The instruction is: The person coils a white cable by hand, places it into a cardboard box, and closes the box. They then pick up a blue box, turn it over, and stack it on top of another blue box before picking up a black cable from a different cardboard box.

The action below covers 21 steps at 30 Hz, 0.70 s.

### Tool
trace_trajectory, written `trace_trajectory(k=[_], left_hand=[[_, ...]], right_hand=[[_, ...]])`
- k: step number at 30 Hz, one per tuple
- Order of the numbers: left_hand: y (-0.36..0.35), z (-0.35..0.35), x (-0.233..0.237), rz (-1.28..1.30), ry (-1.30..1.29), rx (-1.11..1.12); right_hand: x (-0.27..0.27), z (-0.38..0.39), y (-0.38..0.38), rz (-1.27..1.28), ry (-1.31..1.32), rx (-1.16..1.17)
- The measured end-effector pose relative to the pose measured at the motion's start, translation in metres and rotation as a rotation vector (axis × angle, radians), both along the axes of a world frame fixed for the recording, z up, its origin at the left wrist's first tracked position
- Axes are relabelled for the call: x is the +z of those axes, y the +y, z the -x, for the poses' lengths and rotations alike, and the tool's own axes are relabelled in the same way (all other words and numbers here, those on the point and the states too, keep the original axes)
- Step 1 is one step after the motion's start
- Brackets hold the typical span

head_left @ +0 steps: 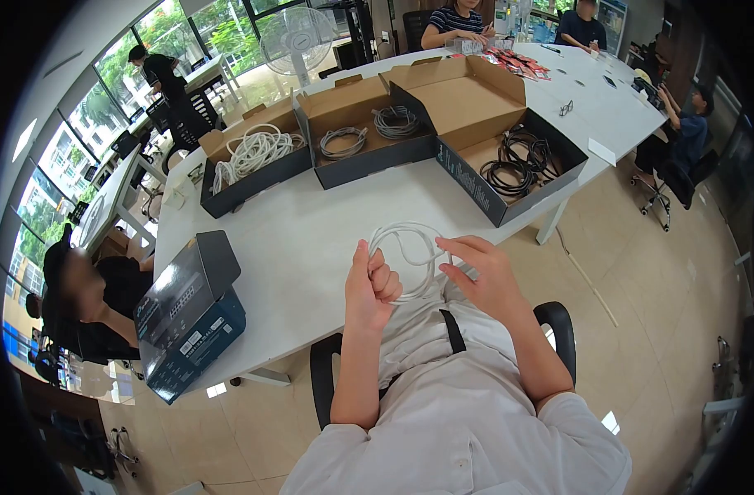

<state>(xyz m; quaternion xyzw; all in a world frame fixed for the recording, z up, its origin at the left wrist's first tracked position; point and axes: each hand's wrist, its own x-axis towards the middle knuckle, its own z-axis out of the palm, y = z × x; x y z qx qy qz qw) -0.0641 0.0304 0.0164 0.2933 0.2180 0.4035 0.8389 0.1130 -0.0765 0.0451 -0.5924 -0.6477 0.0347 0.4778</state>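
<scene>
A coiled white cable hangs between my hands over my lap, at the table's near edge. My left hand is closed round the left side of the loops. On the right side, my right hand pinches the cable between thumb and fingers. Beyond them stand open boxes: one holds white cables, the middle one holds grey coils, and the right one holds black cables.
A dark blue printed box stands at the table's left edge, beside a seated person. Red packets, glasses and a white card lie on the table. Other people sit at the far side; one stands back left.
</scene>
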Motion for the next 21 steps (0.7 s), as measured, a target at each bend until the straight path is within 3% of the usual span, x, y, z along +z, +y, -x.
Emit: trace_trajectory(k=[4,7,10,16,19,21], left_hand=[[-0.003,-0.001,0.001,-0.059,-0.004,-0.011],[-0.002,-0.001,0.001,-0.121,0.053,0.024],[0.001,0.003,-0.003,-0.108,0.037,-0.021],[-0.008,0.014,0.009,0.065,-0.263,-0.346],[-0.014,0.009,0.012,0.046,-0.412,-0.489],[-0.013,0.003,0.011,0.103,-0.506,-0.521]], right_hand=[[-0.010,0.000,0.010,-0.107,-0.157,-0.067],[-0.005,-0.001,0.009,-0.159,-0.039,-0.068],[-0.010,-0.017,0.006,-0.032,0.605,0.191],[-0.010,-0.052,0.010,0.053,1.043,0.317],[-0.030,-0.053,0.023,0.163,1.370,0.500],[-0.036,-0.031,0.028,0.317,1.542,0.432]])
